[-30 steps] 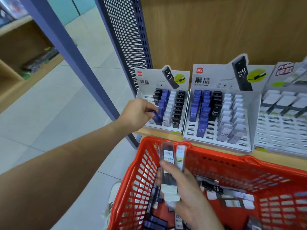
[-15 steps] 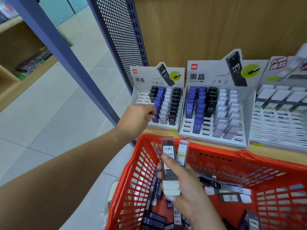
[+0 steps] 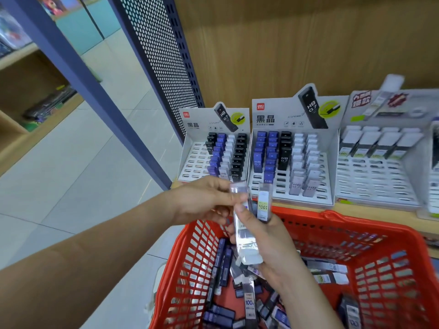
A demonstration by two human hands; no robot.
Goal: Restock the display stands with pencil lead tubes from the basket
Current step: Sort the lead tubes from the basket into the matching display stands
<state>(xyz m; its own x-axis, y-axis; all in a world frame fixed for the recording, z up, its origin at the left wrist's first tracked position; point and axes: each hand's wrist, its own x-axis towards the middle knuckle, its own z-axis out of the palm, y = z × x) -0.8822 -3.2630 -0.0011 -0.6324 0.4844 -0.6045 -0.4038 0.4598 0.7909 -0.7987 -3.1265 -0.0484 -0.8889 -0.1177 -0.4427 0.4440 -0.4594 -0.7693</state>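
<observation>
Over the near-left corner of the red plastic mesh basket [image 3: 332,216], at six o'clock in the view, both hands meet. The right hand [image 3: 273,248] is curled round a small bundle of clear flat pencil lead tubes [image 3: 247,245] with white caps, its thumb laid across their front. A second clear tube with a "100" label [image 3: 264,205] stands up beside the bundle in the same grip. The left hand [image 3: 202,203], reaching in from nine o'clock, pinches the upper end of the front clear tube [image 3: 238,189] between thumb and fingertips. Loose dark blue, black and clear tubes [image 3: 223,264] lie jumbled on the basket floor.

At twelve o'clock, on the pale wooden shelf [image 3: 380,216], stand three white cardboard display stands. The small left stand [image 3: 192,160] holds black, blue and white-capped rows, with open slots on its left. The middle stand [image 3: 281,186] is partly filled. At two o'clock the right stand [image 3: 375,176] carries one row of tubes at its top. A dark blue perforated metal panel [image 3: 154,55] rises at eleven o'clock.
</observation>
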